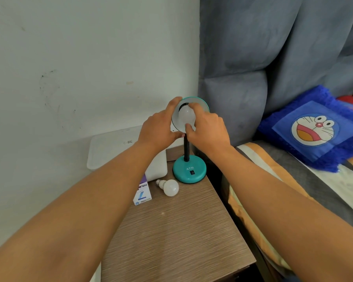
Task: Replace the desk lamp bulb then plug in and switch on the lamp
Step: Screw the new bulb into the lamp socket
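Observation:
A teal desk lamp stands at the back of the wooden nightstand, its round base (pixel 189 171) carrying a black switch and its shade (pixel 200 102) tilted toward me. My left hand (pixel 161 127) grips the left rim of the shade. My right hand (pixel 207 129) has its fingers closed around the white bulb (pixel 186 115) sitting in the shade's socket. A second white bulb (pixel 169 187) lies on its side on the nightstand in front of the base, beside a small bulb box (pixel 142 195). No cord or plug is visible.
A white plastic container (pixel 112 149) sits behind my left forearm against the wall. The wooden nightstand (pixel 177 237) stretches toward me. On the right is a bed with a striped sheet (pixel 293 180), a blue cartoon cushion (pixel 314 129) and a grey padded headboard (pixel 253 78).

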